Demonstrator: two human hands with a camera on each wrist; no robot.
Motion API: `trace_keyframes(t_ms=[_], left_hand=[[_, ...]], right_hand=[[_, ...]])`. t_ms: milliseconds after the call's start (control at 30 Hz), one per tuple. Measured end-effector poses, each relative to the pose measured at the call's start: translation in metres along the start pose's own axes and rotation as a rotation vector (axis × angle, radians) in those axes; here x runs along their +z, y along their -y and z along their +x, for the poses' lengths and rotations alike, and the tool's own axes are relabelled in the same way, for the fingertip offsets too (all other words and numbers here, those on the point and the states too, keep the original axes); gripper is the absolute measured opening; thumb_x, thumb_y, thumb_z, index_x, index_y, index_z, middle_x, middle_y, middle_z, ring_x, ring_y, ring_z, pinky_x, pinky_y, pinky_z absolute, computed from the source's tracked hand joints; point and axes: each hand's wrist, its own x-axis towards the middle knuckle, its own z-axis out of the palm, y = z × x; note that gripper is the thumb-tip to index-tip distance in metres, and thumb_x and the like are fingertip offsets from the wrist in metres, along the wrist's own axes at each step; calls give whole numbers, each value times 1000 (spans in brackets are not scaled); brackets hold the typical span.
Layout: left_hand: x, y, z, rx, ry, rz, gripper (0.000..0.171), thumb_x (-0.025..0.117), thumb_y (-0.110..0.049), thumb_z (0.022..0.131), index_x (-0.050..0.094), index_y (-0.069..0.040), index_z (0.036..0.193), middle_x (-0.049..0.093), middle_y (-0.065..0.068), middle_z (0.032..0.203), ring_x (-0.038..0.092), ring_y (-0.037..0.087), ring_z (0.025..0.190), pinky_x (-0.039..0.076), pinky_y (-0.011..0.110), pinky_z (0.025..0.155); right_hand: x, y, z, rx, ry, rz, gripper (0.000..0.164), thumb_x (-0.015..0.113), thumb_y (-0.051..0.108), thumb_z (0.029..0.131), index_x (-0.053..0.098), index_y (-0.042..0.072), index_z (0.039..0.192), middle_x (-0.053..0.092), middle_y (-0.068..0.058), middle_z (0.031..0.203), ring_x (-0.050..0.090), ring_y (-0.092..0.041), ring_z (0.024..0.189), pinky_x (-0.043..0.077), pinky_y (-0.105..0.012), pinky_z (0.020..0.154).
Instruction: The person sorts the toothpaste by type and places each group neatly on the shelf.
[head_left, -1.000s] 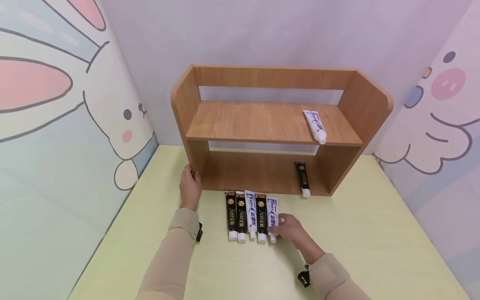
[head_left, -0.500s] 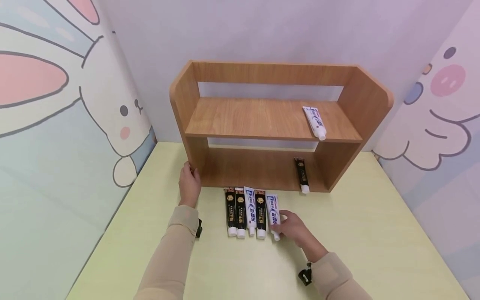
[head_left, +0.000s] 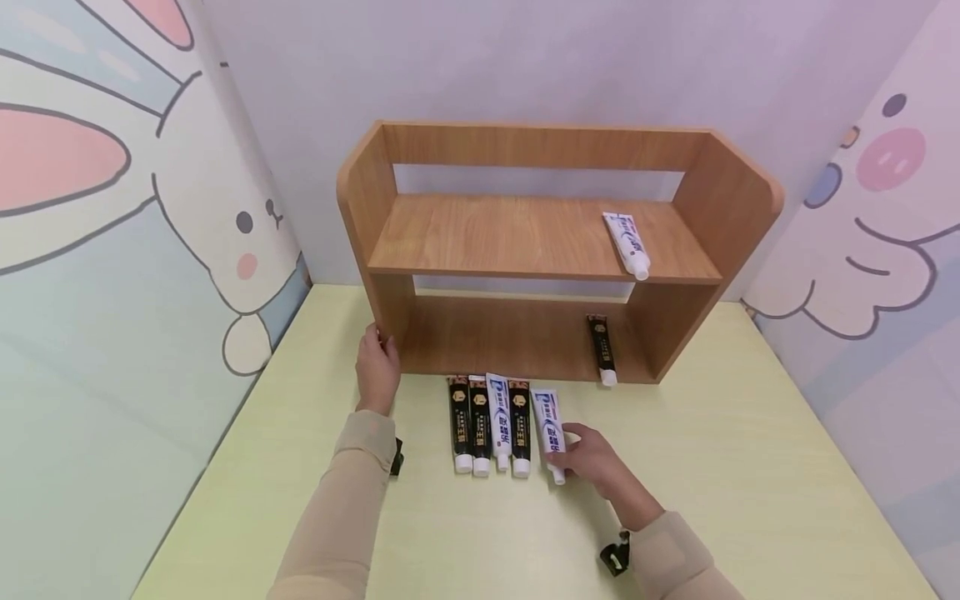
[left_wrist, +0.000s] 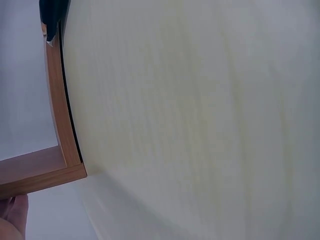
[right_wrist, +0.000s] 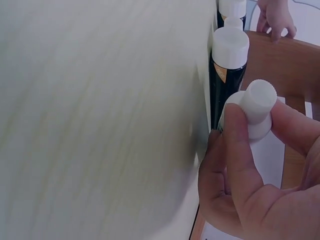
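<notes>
My right hand (head_left: 594, 460) pinches a white toothpaste tube (head_left: 550, 425) near its cap end, at the right end of the row on the table. In the right wrist view, thumb and fingers hold it just behind the white cap (right_wrist: 260, 100). To its left lie several more tubes: black ones with white caps, such as a black tube (head_left: 519, 429), and one white tube (head_left: 499, 423) among them. My left hand (head_left: 377, 371) grips the front edge of the left side panel of the wooden shelf (head_left: 358, 208); the left wrist view shows only some fingers (left_wrist: 19, 212) against this panel.
On the shelf's upper board, toward the right, rests another white toothpaste tube (head_left: 627, 246). Below it, a black toothpaste tube (head_left: 602, 346) lies on the lower board, its cap at the front edge. Cartoon-printed walls surround the pale yellow table (head_left: 750, 467).
My right hand has shifted the white tube slightly right, tilting its cap end rightward and widening the gap to the black tube. My left hand stays at the shelf panel.
</notes>
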Motion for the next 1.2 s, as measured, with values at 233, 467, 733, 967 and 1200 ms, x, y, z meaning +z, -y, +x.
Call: trace_keyframes(t_ms=[233, 467, 733, 967, 1200], left_hand=[[0, 1, -1, 1, 3, 6, 34, 53, -9, 101, 43, 1, 132, 53, 22, 119, 56, 37, 109, 49, 51, 91], [0, 1, -2, -13, 9, 17, 35, 52, -12, 102, 42, 0, 133, 52, 22, 120, 56, 38, 110, 49, 51, 92], [-1, 1, -2, -7, 12, 21, 35, 52, -11, 102, 42, 0, 133, 53, 22, 119, 56, 37, 109, 49, 50, 92], [-2, 1, -2, -8, 14, 22, 34, 52, -11, 102, 42, 0, 133, 53, 22, 119, 56, 37, 109, 49, 51, 91], [-1, 1, -2, -7, 12, 12, 36, 53, -12, 101, 42, -1, 133, 52, 21, 122, 56, 37, 111, 49, 51, 93]], right_hand=[[-3, 5, -6, -6, -4, -1, 65, 75, 4, 84, 41, -9, 138, 60, -18, 94, 61, -22, 71, 55, -36, 64], [-7, 11, -12, -20, -9, -6, 65, 75, 3, 84, 41, -8, 138, 60, -18, 95, 61, -22, 72, 56, -39, 66], [-12, 17, -18, -59, -11, 18, 66, 75, 1, 83, 41, -7, 139, 59, -18, 93, 62, -24, 73, 57, -40, 67], [-17, 25, -23, -97, -3, 43, 67, 75, -1, 82, 41, -7, 139, 60, -19, 93, 63, -25, 75, 58, -39, 66], [-25, 35, -29, -129, -2, 46, 67, 76, -1, 82, 41, -7, 140, 62, -19, 96, 63, -26, 79, 58, -40, 67]])
